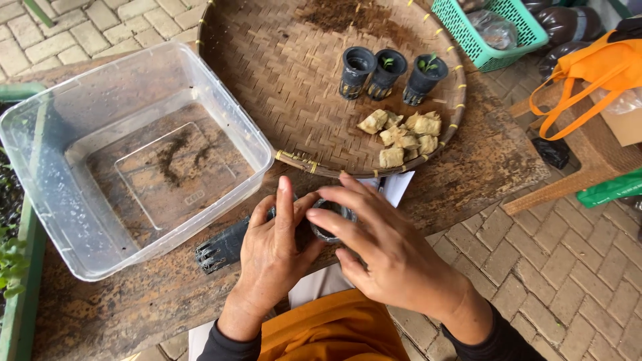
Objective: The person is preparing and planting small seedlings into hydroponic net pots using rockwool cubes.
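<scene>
Head view is showing me working low in the centre of the frame, both hands gathered on a stack of small black slotted plastic net pots (224, 249) lying on its side on the worn wooden table (481, 167). My left hand (271, 257) is curling around the stack, fingers half closed; my right hand (381, 251) is pinching the rim of the end pot. I judge a steady twist better than a hard pull.
</scene>
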